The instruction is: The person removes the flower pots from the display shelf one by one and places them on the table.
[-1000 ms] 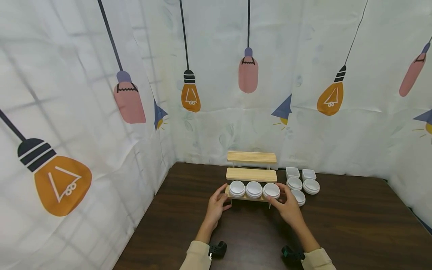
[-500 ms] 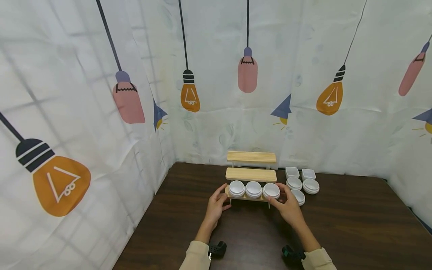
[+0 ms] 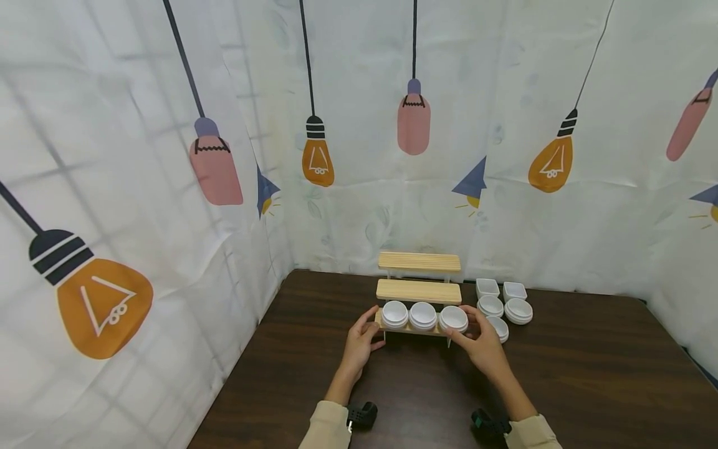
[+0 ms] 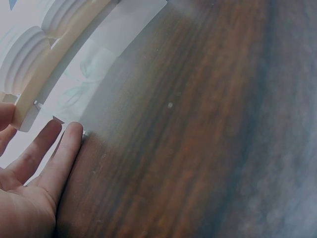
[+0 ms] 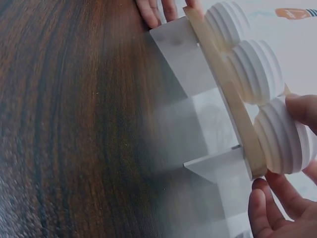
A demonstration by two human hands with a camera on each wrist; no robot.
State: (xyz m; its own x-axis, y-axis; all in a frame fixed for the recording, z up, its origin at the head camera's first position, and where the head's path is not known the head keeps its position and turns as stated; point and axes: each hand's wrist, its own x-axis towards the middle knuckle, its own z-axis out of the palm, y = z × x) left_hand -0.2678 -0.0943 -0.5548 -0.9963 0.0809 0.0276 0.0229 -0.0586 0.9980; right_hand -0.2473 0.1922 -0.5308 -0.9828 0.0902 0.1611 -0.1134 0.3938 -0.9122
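Note:
A three-tier rack stands on the table with pale wooden shelves and clear supports. Along its lowest shelf (image 3: 415, 331) sit three ridged stacks of small white round bowls. The right hand (image 3: 483, 349) pinches the rightmost bowl stack (image 3: 453, 319), thumb (image 5: 303, 109) on its near side and other fingers behind and beneath it. At the other end, the left hand (image 3: 357, 346) touches the shelf's left tip, and two of its fingers (image 4: 64, 158) reach out straight below the shelf. The left bowl stack (image 3: 395, 315) and middle bowl stack (image 3: 422, 316) stand untouched between the hands.
The middle shelf (image 3: 418, 291) and top shelf (image 3: 419, 261) are bare. Right of the rack stand more white dishes: two square bowls (image 3: 514, 290) at the back and several round bowls (image 3: 518, 310) in front. A printed cloth (image 3: 348, 218) hangs behind the dark wooden table (image 3: 589, 362).
The rightmost bowl stack has shifted very slightly right with the right hand, widening its gap from the middle stack. The left hand stays at the shelf's end.

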